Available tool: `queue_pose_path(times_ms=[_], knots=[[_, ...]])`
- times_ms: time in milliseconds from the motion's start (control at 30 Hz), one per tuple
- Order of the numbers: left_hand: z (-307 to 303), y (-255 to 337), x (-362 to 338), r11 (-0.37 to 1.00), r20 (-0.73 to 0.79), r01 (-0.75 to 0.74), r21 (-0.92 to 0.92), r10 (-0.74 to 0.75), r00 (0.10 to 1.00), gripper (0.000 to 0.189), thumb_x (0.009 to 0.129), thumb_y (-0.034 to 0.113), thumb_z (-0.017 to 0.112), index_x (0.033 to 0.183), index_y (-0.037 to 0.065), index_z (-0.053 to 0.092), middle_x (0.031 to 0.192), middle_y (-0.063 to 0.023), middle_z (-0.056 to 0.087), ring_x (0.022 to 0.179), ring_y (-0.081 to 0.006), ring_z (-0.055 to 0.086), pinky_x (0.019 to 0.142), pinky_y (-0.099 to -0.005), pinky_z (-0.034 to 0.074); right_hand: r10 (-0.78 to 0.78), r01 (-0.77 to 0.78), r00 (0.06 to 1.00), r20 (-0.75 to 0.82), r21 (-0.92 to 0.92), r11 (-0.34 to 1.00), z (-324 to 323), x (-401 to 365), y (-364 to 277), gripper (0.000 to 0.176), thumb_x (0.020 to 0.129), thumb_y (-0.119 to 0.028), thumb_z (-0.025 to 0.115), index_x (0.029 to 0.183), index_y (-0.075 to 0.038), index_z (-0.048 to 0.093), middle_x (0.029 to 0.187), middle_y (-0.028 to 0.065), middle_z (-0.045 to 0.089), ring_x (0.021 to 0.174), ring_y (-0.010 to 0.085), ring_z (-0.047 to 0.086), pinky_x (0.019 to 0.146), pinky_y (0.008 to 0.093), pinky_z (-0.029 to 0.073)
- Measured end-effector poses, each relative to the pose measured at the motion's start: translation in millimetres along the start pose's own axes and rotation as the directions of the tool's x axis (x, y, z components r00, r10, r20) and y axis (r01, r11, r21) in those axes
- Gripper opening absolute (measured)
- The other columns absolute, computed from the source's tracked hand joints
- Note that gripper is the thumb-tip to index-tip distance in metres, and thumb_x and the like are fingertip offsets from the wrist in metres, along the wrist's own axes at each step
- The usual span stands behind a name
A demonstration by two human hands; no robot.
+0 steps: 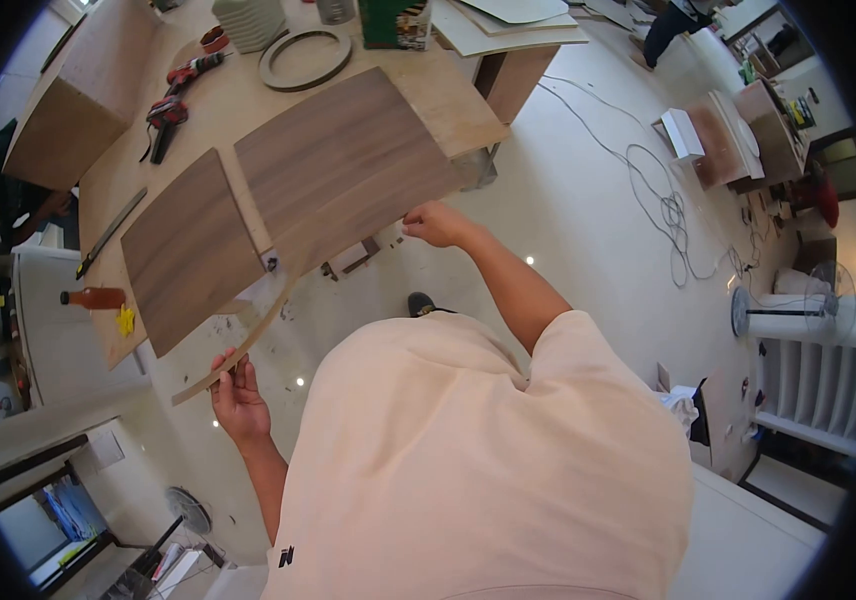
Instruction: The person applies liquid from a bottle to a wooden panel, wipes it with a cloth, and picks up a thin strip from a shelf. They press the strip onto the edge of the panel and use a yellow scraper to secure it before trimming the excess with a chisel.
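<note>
My left hand (pixel 238 398) pinches a thin, curved brown strip of edge banding (pixel 266 325) near its lower end. The strip bends up toward the near edge of a large wood-grain panel (pixel 348 150), where its far part is blurred. Close by the panel's near right corner is my right hand (pixel 435 224), its fingers closed; what they hold, if anything, is hidden. A second, smaller wood-grain panel (pixel 193 250) lies left of the large one, a narrow gap between them. Both panels overhang the workbench's near side.
On the workbench (pixel 458 100) are red-black cordless drills (pixel 166 115), a coil of edge banding (pixel 305 58), a brown bottle (pixel 94 298), a yellow item (pixel 125 320) and a dark long tool (pixel 110 233). Cables (pixel 673 205) tangle on the floor to the right. Another person (pixel 670 30) stands far off.
</note>
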State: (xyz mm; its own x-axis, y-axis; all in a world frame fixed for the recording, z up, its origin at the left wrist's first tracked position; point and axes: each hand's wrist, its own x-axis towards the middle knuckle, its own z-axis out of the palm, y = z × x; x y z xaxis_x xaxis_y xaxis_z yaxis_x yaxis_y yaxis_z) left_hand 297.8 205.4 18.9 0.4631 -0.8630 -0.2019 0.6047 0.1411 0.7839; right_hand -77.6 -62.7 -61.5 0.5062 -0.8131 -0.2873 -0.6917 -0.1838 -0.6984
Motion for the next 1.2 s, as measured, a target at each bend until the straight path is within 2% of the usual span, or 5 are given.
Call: queue_pose_path(times_ms=[333,433,533,733,1200], knots=[[71.9,-58.1,15.8,0.985,0.109,0.162,0.056,-0.168,0.98,0.027,0.1,0.008,0.044,0.125,0.002,0.052,0.127,-0.0181,0.058,0.109,-0.0261,0.063,0.092,-0.0332,0.056,0.214,-0.16,0.949,-0.233,0.231,0.96,-69.1,-21.0,94.0,0.031,0.088,-0.032,0.065,0.096,-0.002,0.072,0.092,0.0134,0.071,0.085,0.0237,0.066,0.072,0.0362,0.05],[81.1,-78.4,25.8,0.969,0.128,0.235,0.075,-0.243,0.962,0.027,0.1,0.007,0.043,0.125,0.002,0.052,0.127,-0.0179,0.058,0.109,-0.0261,0.063,0.092,-0.0335,0.055,0.449,-0.22,0.869,-0.209,0.65,0.728,-58.6,-21.4,103.6,0.035,0.089,-0.036,0.066,0.099,-0.003,0.069,0.094,0.0099,0.071,0.08,0.0216,0.066,0.071,0.0354,0.051],[84.2,-99.9,40.2,0.943,0.19,0.325,0.075,-0.334,0.923,0.026,0.1,0.006,0.043,0.124,0.003,0.052,0.127,-0.0181,0.058,0.11,-0.0267,0.063,0.093,-0.0348,0.055,0.386,-0.151,0.92,0.066,0.969,0.194,-33.5,-39.2,89.9,0.047,0.092,-0.051,0.059,0.11,-0.008,0.064,0.105,0.0056,0.069,0.087,0.0186,0.064,0.073,0.0328,0.049],[71.1,-135.4,55.7,0.903,0.19,0.419,0.098,-0.43,0.882,0.026,0.099,0.003,0.044,0.123,0.002,0.053,0.128,-0.0178,0.058,0.111,-0.0281,0.062,0.093,-0.0367,0.055,0.068,-0.102,0.991,0.115,0.979,-0.176,-14.1,-72.5,47.0,0.056,0.094,-0.061,0.044,0.118,-0.013,0.06,0.114,0.0053,0.066,0.096,0.0182,0.063,0.077,0.0305,0.048],[71.6,-137.4,49.4,0.902,0.208,0.407,0.143,-0.429,0.879,0.032,0.099,0.001,0.045,0.131,0.005,0.048,0.137,-0.0122,0.052,0.12,-0.0255,0.057,0.1,-0.0359,0.05,-0.116,-0.038,0.993,0.014,0.979,-0.202,-6.7,-77.9,66.7,0.033,0.097,-0.023,0.058,0.128,-0.012,0.055,0.128,0.0054,0.059,0.108,0.0176,0.058,0.091,0.0366,0.049]])
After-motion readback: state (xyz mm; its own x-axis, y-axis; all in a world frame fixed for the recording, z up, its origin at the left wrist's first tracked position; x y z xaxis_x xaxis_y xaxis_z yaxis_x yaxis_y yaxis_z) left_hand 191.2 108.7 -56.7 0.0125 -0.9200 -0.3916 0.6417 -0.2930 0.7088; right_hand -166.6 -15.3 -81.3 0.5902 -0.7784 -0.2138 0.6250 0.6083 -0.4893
